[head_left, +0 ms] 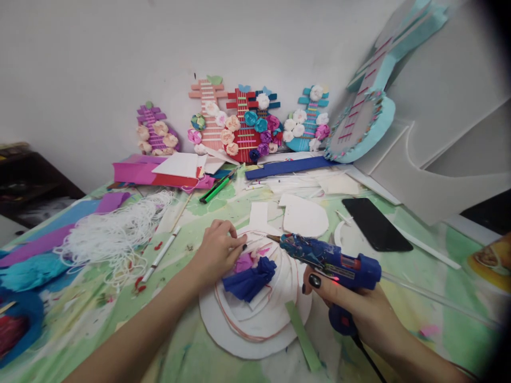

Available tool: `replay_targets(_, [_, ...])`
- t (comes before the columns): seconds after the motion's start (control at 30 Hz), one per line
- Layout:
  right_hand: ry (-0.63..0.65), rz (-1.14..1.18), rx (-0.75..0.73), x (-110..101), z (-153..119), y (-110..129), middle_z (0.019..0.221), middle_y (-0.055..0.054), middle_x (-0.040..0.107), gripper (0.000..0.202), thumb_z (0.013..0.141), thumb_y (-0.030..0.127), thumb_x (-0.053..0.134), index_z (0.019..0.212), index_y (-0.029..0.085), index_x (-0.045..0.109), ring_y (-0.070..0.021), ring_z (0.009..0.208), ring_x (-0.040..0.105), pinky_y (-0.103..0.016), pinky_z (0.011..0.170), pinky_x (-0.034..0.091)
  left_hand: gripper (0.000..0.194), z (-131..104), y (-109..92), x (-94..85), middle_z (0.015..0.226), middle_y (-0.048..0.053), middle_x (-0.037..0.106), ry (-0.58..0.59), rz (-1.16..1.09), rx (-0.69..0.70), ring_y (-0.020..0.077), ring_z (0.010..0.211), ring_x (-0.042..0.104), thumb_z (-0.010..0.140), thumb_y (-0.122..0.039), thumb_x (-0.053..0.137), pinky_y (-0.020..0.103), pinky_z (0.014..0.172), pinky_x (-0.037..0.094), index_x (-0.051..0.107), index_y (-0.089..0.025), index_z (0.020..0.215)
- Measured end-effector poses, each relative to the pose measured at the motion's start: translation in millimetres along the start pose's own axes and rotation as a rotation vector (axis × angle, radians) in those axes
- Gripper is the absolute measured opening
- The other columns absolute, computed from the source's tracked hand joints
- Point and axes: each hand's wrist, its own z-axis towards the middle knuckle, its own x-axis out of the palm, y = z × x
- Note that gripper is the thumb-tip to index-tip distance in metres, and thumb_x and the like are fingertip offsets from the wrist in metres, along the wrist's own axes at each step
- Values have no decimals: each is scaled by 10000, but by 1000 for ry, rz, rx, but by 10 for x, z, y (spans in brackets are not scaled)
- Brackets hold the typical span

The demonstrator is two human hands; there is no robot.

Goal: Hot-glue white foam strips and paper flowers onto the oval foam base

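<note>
My right hand grips a blue hot glue gun, its nozzle pointing left over the upper part of a white guitar-shaped cutout. Close to that nozzle, the fingers of my left hand are pinched together at the cutout's upper edge; what they hold, if anything, is too small to make out. White layered strips and a thin reddish cord ring the cutout's body. On it lie a dark blue crepe paper piece and a pink one. A green strip overlaps its lower right edge.
Decorated paper guitars lean against the wall, with a larger turquoise guitar at right. A black phone lies on the right. White cord, a marker and a green cutter lie left of centre.
</note>
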Motion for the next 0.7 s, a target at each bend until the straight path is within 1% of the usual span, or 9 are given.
replay_targets(0.13, [22,-16,12,-2,25,-19,484,13,463,346,636,507,735,598,171,660,-87,445,343,-239,399,261,238,-14,4,-49,874,63,510,63,-2,-68,219,884,411,858,-248,516,386,795,344,725,-304,957])
replay_targets(0.23, [19,-24,10,-19,74,-71,467,25,408,362,632,511,732,581,161,655,-82,445,335,-234,403,225,233,5,-5,-63,882,69,509,77,12,-97,234,907,410,836,-230,532,392,795,338,738,-305,915])
replay_targets(0.33, [-31,-9,21,-49,124,-130,514,6,460,372,641,511,721,594,147,659,-84,476,367,-232,428,236,228,31,26,-64,908,68,524,73,-61,-107,237,934,420,820,-237,546,412,838,340,742,-309,914])
replay_targets(0.47, [-47,-15,15,-100,182,-168,547,-7,496,340,674,478,702,624,144,662,-94,503,398,-232,446,257,251,48,131,-50,958,69,567,75,-274,-167,239,974,463,794,-231,548,427,902,351,739,-271,952])
replay_targets(0.57, [-39,-11,-27,-121,210,-162,532,1,477,302,700,435,687,621,145,653,-92,501,399,-231,453,268,270,42,179,-38,1008,75,594,12,-419,-194,232,995,516,785,-209,521,417,925,367,736,-223,949])
replay_targets(0.63, [-38,-7,-11,-123,218,-155,505,12,445,307,700,437,683,617,144,649,-86,478,380,-226,433,250,267,31,163,-46,1019,80,608,-73,-462,-181,232,1002,534,787,-223,524,412,928,378,726,-201,960])
replay_targets(0.7, [-48,-5,24,-124,220,-156,494,17,428,318,698,451,679,628,142,653,-81,457,361,-223,412,232,254,11,105,-80,1002,83,619,-162,-485,-161,225,993,547,803,-241,522,398,919,393,720,-186,952])
